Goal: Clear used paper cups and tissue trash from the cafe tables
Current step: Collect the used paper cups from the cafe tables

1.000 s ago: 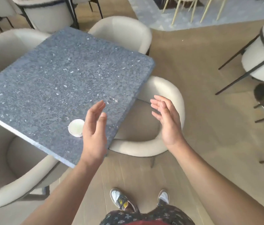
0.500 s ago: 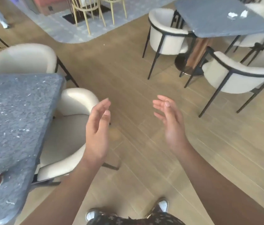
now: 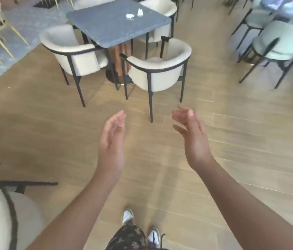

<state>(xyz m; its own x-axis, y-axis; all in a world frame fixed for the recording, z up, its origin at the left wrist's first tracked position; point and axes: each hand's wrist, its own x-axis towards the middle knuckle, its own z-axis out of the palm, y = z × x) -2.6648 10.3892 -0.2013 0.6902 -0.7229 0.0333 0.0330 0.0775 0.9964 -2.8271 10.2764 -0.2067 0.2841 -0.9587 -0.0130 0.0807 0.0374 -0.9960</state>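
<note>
Both hands empty, fingers loose: left hand (image 3: 112,141), right hand (image 3: 192,139), well apart from tissue scraps (image 3: 130,15) on grey table (image 3: 106,24).

On the far gray bench (image 3: 117,27) lie a crumpled white tissue (image 3: 130,15) and, just right of it, another small white piece (image 3: 140,12). The bench stands on a wooden floor (image 3: 52,132).

table (image 3: 117,27): grey speckled stone, matt | chairs (image 3: 157,74): cream nubby cloth, black metal frames | floor (image 3: 52,134): pale wood planks
</note>
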